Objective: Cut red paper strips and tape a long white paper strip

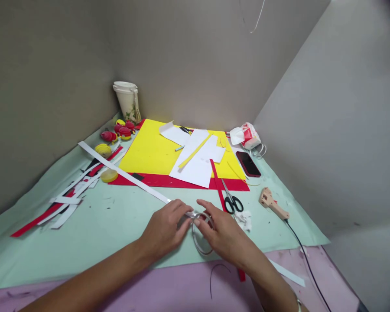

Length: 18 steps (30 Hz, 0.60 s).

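A long white paper strip (pixel 130 177) runs diagonally from the far left of the table to my left hand (pixel 165 223), which pinches it near its right end. Just right of there, a thin whitish ring (pixel 195 245) stands on edge, and it looks like a strip curled into a loop. My right hand (pixel 225 229) closes its thumb and fingers on the ring's upper part. Whether ring and strip are one piece is hidden by my fingertips. Black-handled scissors (pixel 233 203) and a red strip (pixel 218 186) lie beyond my right hand.
Yellow sheets (pixel 143 151) and white paper (pixel 195 169) lie at the back. Loose strips (pixel 65 200), yellow rolls (pixel 109 175) and red-yellow pieces (pixel 108 136) are left, near a white bucket (pixel 126 99). A phone (pixel 248 164) and corded glue gun (pixel 273 204) are right.
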Each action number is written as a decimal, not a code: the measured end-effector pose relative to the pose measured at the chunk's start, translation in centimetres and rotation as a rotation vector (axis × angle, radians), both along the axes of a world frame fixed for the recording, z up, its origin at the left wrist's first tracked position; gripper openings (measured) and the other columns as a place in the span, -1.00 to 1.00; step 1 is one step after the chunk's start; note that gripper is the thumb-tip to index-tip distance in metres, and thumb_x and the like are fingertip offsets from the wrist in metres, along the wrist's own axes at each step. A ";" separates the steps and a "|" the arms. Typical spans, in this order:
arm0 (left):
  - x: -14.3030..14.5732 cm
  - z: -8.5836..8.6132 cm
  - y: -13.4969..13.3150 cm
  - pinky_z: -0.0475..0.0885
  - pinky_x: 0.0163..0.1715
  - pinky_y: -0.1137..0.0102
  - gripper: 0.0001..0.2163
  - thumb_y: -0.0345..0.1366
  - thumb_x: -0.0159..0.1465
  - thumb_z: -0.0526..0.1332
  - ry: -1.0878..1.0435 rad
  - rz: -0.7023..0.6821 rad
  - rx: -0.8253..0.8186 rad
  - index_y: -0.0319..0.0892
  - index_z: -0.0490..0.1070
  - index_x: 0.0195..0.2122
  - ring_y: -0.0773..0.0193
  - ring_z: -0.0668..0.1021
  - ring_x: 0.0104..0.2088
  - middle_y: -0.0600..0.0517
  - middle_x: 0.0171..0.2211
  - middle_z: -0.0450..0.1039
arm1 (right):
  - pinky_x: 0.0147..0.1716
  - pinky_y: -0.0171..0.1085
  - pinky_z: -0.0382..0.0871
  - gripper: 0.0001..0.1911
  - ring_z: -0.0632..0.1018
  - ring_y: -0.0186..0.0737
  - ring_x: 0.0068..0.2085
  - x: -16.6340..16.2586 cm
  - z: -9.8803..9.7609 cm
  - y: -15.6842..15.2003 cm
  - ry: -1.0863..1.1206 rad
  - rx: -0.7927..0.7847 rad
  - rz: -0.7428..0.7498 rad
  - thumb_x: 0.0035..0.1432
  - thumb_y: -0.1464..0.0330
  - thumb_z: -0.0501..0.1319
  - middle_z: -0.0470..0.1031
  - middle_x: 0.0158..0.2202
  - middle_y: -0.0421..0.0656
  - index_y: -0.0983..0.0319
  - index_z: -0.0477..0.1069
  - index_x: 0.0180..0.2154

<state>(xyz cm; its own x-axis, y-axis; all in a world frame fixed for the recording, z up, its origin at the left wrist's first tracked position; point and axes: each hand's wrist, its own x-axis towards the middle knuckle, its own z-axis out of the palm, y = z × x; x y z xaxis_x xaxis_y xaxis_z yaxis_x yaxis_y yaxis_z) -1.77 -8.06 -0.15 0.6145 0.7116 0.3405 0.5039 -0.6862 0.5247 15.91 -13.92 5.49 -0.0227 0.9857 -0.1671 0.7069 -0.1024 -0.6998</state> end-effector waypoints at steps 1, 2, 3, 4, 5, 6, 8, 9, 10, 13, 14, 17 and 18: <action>0.2 -0.1 0.1 0.41 -0.26 0.35 -0.80 -0.32 0.30 0.11 -0.033 -0.012 -0.056 -0.16 0.43 -0.09 0.20 0.51 -0.23 -0.03 -0.21 0.46 | -0.12 -0.20 0.32 -0.46 0.52 -0.13 -0.10 -0.3 0.1 0.0 0.017 -0.006 0.002 0.27 0.18 0.10 0.49 -0.03 -0.07 0.13 0.19 0.24; 0.3 -0.2 0.1 0.40 -0.29 0.36 -0.80 -0.31 0.30 0.11 -0.055 -0.015 -0.106 -0.16 0.43 -0.10 0.21 0.51 -0.25 -0.03 -0.22 0.46 | -0.14 -0.20 0.33 -0.45 0.53 -0.14 -0.13 -0.5 0.1 -0.1 0.040 -0.013 0.009 0.28 0.14 0.08 0.50 -0.05 -0.07 0.13 0.17 0.25; 0.5 -0.2 0.2 0.39 -0.30 0.37 -0.81 -0.31 0.29 0.11 -0.070 -0.013 -0.151 -0.16 0.44 -0.12 0.22 0.50 -0.27 -0.02 -0.23 0.45 | -0.17 -0.21 0.34 -0.44 0.53 -0.15 -0.16 -0.7 0.2 -0.2 0.065 -0.018 0.021 0.29 0.11 0.05 0.51 -0.08 -0.08 0.13 0.16 0.26; 0.6 -0.2 0.3 0.37 -0.32 0.37 -0.82 -0.30 0.29 0.11 -0.080 -0.010 -0.191 -0.16 0.45 -0.15 0.23 0.49 -0.30 -0.01 -0.26 0.45 | -0.18 -0.21 0.34 -0.44 0.54 -0.16 -0.18 -0.8 0.3 -0.2 0.089 -0.021 0.035 0.31 0.08 0.03 0.52 -0.11 -0.10 0.12 0.15 0.26; 0.7 -0.1 0.4 0.36 -0.33 0.38 -0.82 -0.29 0.29 0.11 -0.089 -0.006 -0.225 -0.15 0.46 -0.18 0.25 0.48 -0.32 0.01 -0.29 0.44 | -0.19 -0.22 0.35 -0.44 0.54 -0.17 -0.18 -0.7 0.4 -0.2 0.110 -0.020 0.049 0.32 0.07 0.01 0.53 -0.12 -0.11 0.12 0.15 0.27; 0.8 -0.1 0.5 0.35 -0.35 0.38 -0.83 -0.29 0.29 0.10 -0.096 -0.004 -0.258 -0.15 0.47 -0.22 0.26 0.47 -0.35 0.02 -0.32 0.43 | -0.17 -0.22 0.35 -0.45 0.54 -0.17 -0.16 -0.6 0.5 -0.1 0.118 -0.007 0.056 0.33 0.06 -0.01 0.54 -0.12 -0.11 0.11 0.16 0.26; 0.8 0.1 0.7 0.33 -0.37 0.39 -0.82 -0.28 0.29 0.09 -0.113 -0.002 -0.316 -0.14 0.49 -0.27 0.28 0.45 -0.40 0.04 -0.37 0.41 | -0.09 -0.21 0.33 -0.49 0.52 -0.15 -0.07 0.2 0.5 0.1 0.078 0.052 0.030 0.34 0.09 -0.02 0.53 -0.05 -0.10 0.13 0.22 0.22; 0.8 0.3 0.8 0.32 -0.39 0.40 -0.82 -0.28 0.28 0.09 -0.122 0.001 -0.342 -0.14 0.49 -0.29 0.29 0.44 -0.42 0.05 -0.39 0.41 | -0.05 -0.20 0.31 -0.52 0.51 -0.14 -0.03 0.7 0.5 0.3 0.027 0.089 -0.009 0.34 0.12 -0.01 0.51 -0.02 -0.09 0.15 0.27 0.19; 0.8 0.4 0.8 0.31 -0.40 0.41 -0.83 -0.29 0.27 0.10 -0.128 0.001 -0.364 -0.13 0.49 -0.29 0.30 0.42 -0.43 0.06 -0.39 0.41 | -0.03 -0.19 0.29 -0.55 0.50 -0.13 -0.01 1.4 0.3 0.6 -0.044 0.125 -0.060 0.33 0.15 0.01 0.50 0.00 -0.07 0.17 0.32 0.16; 0.7 0.8 0.9 0.29 -0.43 0.42 -0.84 -0.29 0.25 0.11 -0.126 -0.006 -0.421 -0.14 0.49 -0.30 0.31 0.39 -0.46 0.05 -0.40 0.42 | -0.08 -0.19 0.31 -0.61 0.50 -0.10 -0.06 3.4 -0.7 1.5 -0.289 0.152 -0.227 0.31 0.27 0.04 0.50 -0.03 -0.05 0.23 0.36 0.11; 0.7 0.9 0.9 0.29 -0.44 0.42 -0.84 -0.29 0.25 0.11 -0.123 -0.009 -0.436 -0.14 0.48 -0.31 0.31 0.39 -0.46 0.05 -0.40 0.43 | -0.10 -0.20 0.31 -0.62 0.50 -0.09 -0.06 3.9 -1.2 1.7 -0.356 0.146 -0.258 0.31 0.30 0.04 0.50 -0.04 -0.04 0.25 0.36 0.10; 0.6 1.1 0.8 0.30 -0.44 0.42 -0.84 -0.28 0.24 0.11 -0.126 -0.010 -0.463 -0.14 0.48 -0.33 0.30 0.39 -0.45 0.04 -0.40 0.43 | -0.11 -0.22 0.29 -0.62 0.45 -0.08 -0.01 4.7 -2.6 2.3 -0.505 0.142 -0.275 0.30 0.33 0.06 0.46 -0.03 -0.02 0.24 0.34 0.11; 0.6 1.2 0.8 0.30 -0.45 0.42 -0.83 -0.27 0.24 0.11 -0.128 -0.007 -0.467 -0.14 0.48 -0.33 0.30 0.39 -0.45 0.04 -0.40 0.43 | -0.11 -0.22 0.29 -0.62 0.44 -0.08 0.00 4.8 -2.9 2.4 -0.541 0.147 -0.272 0.30 0.33 0.06 0.44 -0.02 -0.02 0.24 0.33 0.11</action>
<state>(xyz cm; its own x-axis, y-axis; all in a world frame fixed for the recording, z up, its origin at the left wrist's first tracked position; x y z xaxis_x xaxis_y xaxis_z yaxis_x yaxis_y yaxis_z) -1.14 -7.25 1.04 0.5939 0.8024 0.0590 0.4111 -0.3658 0.8350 20.72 -11.56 2.56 0.2829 0.9577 0.0532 0.9274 -0.2589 -0.2699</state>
